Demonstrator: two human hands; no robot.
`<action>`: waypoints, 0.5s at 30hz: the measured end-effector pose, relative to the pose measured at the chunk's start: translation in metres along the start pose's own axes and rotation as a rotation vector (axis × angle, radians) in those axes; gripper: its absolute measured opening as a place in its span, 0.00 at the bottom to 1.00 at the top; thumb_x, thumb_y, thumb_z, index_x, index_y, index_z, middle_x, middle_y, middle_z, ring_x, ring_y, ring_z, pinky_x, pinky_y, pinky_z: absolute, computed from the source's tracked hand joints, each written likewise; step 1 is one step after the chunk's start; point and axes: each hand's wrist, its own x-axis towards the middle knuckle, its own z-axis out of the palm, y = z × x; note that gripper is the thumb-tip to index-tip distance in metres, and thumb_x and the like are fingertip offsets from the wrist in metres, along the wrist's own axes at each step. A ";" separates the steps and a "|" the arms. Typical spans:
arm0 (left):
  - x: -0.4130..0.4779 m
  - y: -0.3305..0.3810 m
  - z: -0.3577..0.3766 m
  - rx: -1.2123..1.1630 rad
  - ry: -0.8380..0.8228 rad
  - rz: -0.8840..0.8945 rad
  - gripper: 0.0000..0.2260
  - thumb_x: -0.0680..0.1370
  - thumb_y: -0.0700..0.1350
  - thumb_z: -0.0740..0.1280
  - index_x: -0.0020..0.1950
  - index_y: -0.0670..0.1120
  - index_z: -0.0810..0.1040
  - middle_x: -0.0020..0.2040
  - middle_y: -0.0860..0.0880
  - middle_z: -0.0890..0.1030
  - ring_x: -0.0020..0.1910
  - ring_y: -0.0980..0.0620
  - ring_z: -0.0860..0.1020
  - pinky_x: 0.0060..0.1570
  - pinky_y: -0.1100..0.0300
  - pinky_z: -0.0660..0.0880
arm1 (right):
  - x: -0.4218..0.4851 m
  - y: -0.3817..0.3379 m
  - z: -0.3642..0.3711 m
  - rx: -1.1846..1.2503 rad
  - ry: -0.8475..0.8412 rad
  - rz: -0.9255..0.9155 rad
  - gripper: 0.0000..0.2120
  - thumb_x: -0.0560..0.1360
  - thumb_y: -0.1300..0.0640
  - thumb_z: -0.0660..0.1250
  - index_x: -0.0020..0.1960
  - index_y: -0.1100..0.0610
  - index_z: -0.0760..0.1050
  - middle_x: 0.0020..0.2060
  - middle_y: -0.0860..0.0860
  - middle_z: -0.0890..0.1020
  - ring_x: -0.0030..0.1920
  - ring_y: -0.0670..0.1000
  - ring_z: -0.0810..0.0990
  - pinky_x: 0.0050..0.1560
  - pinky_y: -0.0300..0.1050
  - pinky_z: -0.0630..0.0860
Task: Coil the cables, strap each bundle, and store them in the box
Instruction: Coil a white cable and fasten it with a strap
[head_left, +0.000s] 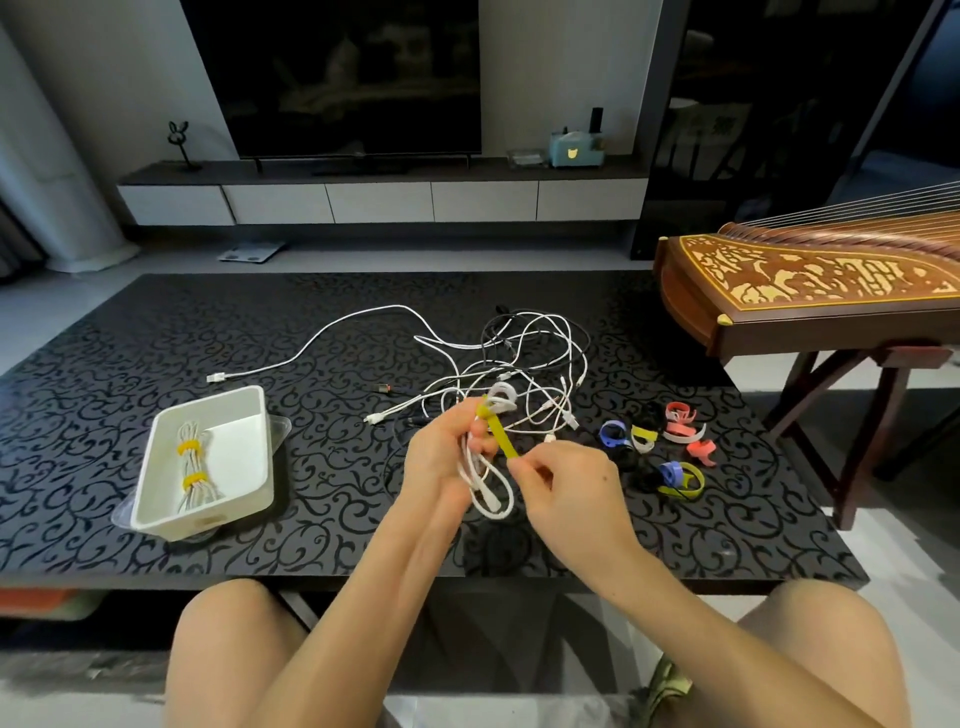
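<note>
Centre frame, just above the table (93, 441): L hand (441, 447) grips a coiled white cable (491, 493), fingers curled round the coil's upper part, loops hanging below the palm. A yellow strap (498, 428) sits round the top of the coil and runs down-right. R hand (566, 483) pinches the strap's free end btwn thumb & fingertips, other fingers tucked in.

Box (239, 457), white, lower left of the table, lying at a slant. Inside, along its left side, 1 finished bundle (192, 470) of white cable w/ 2 yellow straps round it.

Behind the hands, mid-table: a tangle of cables (524, 358), white & black, not coiled. One long white cable (311, 345) trails out of it toward the left, plug end just above the box.

Right of the hands: spare straps (670, 441) in a loose scatter, blue, yellow, pink, some curled.

Right edge: a wooden string instrument (805, 280) on a stand. Top centre: a dark TV (337, 73) over a low cabinet.
</note>
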 end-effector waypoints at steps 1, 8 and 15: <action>-0.002 -0.004 0.000 0.260 -0.003 0.150 0.14 0.77 0.35 0.61 0.32 0.41 0.77 0.25 0.49 0.69 0.21 0.57 0.65 0.23 0.67 0.65 | 0.001 -0.005 -0.003 0.030 -0.015 0.021 0.16 0.75 0.57 0.66 0.29 0.59 0.73 0.23 0.47 0.70 0.28 0.48 0.69 0.33 0.43 0.64; -0.014 -0.022 -0.005 1.288 -0.174 0.949 0.10 0.74 0.38 0.59 0.35 0.48 0.73 0.27 0.56 0.70 0.29 0.61 0.69 0.31 0.70 0.63 | 0.034 -0.031 -0.032 0.784 -0.088 0.598 0.13 0.74 0.66 0.65 0.31 0.68 0.75 0.20 0.53 0.70 0.19 0.45 0.63 0.21 0.36 0.60; -0.024 -0.015 -0.004 1.380 -0.386 1.106 0.07 0.78 0.43 0.61 0.44 0.42 0.75 0.32 0.60 0.65 0.33 0.66 0.66 0.35 0.74 0.62 | 0.055 -0.025 -0.061 1.225 -0.239 0.982 0.11 0.77 0.63 0.63 0.38 0.67 0.74 0.21 0.50 0.71 0.16 0.41 0.66 0.16 0.31 0.63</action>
